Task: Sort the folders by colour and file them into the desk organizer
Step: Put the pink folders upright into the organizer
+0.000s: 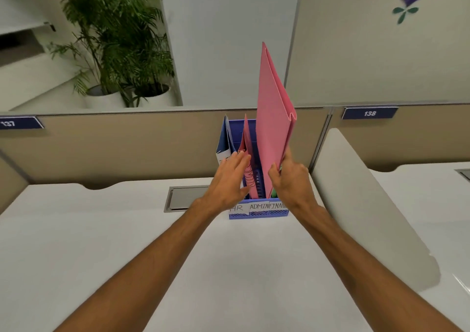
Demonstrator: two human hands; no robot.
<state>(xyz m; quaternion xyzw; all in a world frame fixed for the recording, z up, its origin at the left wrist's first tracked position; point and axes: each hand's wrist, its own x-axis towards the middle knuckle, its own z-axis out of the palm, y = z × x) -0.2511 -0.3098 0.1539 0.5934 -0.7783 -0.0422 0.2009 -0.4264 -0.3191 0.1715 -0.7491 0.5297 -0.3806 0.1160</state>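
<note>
A blue desk organizer (258,213) stands on the white desk, its front labelled HR, ADMIN and FINANCE. My right hand (290,181) grips the lower edge of a tall pink folder (273,118), which stands upright with its bottom end in the middle slot. My left hand (229,176) has straight fingers that touch another pink folder (246,141) standing in the same slot. A blue folder (225,138) stands in the left slot. Something green (274,193) shows in the right slot, mostly hidden by my right hand.
The white desk (127,242) ends at a beige partition wall (127,146) just behind the organizer. A grey cable hatch (187,198) lies to the organizer's left. A white divider panel (368,204) rises on the right. Potted plants (114,52) stand beyond the partition.
</note>
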